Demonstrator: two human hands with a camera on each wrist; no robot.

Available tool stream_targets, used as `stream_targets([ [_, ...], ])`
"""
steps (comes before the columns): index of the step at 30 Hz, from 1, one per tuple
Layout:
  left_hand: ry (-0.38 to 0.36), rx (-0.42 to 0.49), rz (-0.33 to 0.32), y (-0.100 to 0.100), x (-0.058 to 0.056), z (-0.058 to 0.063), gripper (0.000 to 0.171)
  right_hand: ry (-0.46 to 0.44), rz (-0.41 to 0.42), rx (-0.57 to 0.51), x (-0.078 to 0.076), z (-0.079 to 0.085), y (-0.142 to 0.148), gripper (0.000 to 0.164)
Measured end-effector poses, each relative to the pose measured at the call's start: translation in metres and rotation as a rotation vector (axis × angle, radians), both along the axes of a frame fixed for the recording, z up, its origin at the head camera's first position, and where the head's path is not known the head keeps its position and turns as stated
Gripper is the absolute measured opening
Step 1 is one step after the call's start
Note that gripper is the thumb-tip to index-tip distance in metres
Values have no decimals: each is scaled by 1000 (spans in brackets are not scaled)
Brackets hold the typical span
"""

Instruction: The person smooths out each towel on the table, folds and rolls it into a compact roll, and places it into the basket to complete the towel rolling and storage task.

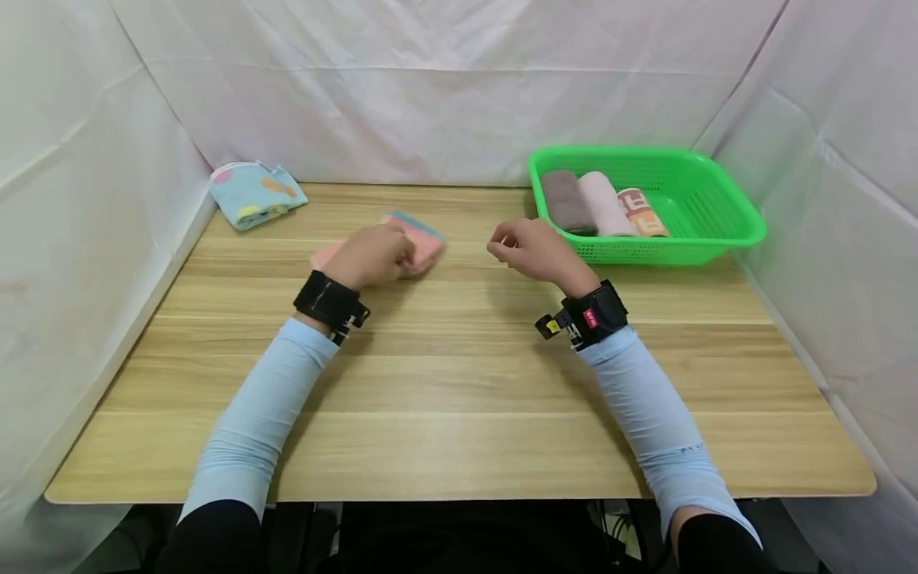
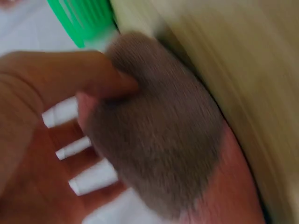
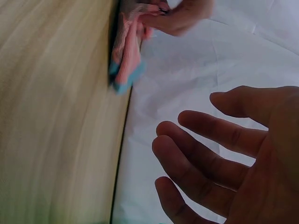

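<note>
My left hand (image 1: 369, 255) pinches a folded pink towel (image 1: 425, 245) with a blue edge, left of the table's middle. In the left wrist view the thumb presses a grey-brown patch of that towel (image 2: 159, 126), with the other fingers behind it. Its pink part and blue end of the towel (image 3: 128, 70) show in the right wrist view, close to the tabletop. Over the table, in front of the basket's left end, my right hand (image 1: 532, 249) hovers with loosely bent fingers and holds nothing; those fingers (image 3: 201, 163) are spread apart in the right wrist view.
A green basket (image 1: 746, 229) at the back right holds a grey rolled towel (image 1: 565, 199), a pale pink one (image 1: 604, 206) and a brown-orange patterned one (image 1: 642, 214). A light blue patterned folded cloth (image 1: 258, 195) lies at the back left. White sheets (image 1: 445, 96) enclose the table.
</note>
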State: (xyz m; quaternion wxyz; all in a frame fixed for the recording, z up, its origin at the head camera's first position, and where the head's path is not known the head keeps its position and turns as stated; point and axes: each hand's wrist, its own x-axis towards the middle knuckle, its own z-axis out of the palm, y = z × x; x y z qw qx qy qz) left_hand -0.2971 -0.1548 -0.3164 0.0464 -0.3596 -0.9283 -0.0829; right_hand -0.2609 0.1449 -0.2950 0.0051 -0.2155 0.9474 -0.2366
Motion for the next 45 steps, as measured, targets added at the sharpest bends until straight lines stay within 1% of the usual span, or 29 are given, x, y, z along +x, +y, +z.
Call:
stream_targets([
  [1,-18,3,-62,7,3,2,15,-5,7,10,-2,-2,-2,28],
  [2,-30,3,-114,14,7,3,19,-10,13,20,-3,-4,-3,29],
  [3,-44,1,-157,20,10,4,23,-14,20,29,-3,-6,-5,29],
  [4,-58,-5,-194,24,12,5,24,-18,24,36,-5,-8,-7,30],
  [5,-84,-12,-208,28,15,6,19,-18,32,44,-6,-11,-9,31],
  [7,-127,-35,-216,33,20,8,12,-11,39,69,-9,-18,-12,36],
  [9,-157,-48,-202,36,22,9,6,-3,47,83,-12,-26,-15,42],
  [11,-172,-59,-160,38,25,9,16,-1,60,97,-16,-36,-20,54],
  [14,-147,-76,-110,38,26,8,19,-38,74,78,-18,-50,-26,68],
  [16,-112,-90,-63,37,26,6,23,-61,73,57,-19,-54,-30,66],
  [17,-93,-98,-35,36,25,6,24,-72,65,38,-19,-56,-31,61],
  [19,-53,-110,31,34,25,6,33,-58,60,4,-19,-56,-33,46],
  [21,-4,-124,98,30,23,5,38,-30,51,-23,-18,-53,-34,30],
  [24,30,-135,173,23,21,6,28,36,36,-76,-16,-46,-32,19],
  [27,39,-124,205,16,19,8,9,114,7,-173,-11,-33,-26,21],
  [28,33,-115,211,15,19,9,8,145,-1,-215,-9,-29,-23,25],
  [30,29,-110,224,11,18,13,16,214,-17,-312,-7,-20,-17,36],
  [33,35,-117,254,8,18,18,37,313,-30,-403,-1,-6,-9,50],
  [34,50,-110,259,7,17,20,42,339,-30,-432,1,-2,-7,50],
  [36,89,-74,265,6,16,21,40,380,-12,-481,6,5,-4,41],
  [38,109,-23,256,7,13,20,40,400,21,-526,11,11,-3,28],
  [39,107,-9,240,7,12,20,46,402,45,-555,12,13,-3,23],
  [40,98,-2,222,8,11,19,59,406,67,-573,13,14,-3,19],
  [41,59,9,189,8,9,17,69,405,88,-586,14,16,-4,17],
  [42,19,13,152,9,7,16,74,406,104,-590,15,17,-4,16],
  [43,-21,13,113,10,5,14,70,401,115,-592,15,19,-4,16],
  [45,-92,20,50,11,2,10,46,390,127,-583,16,21,-4,16],
])
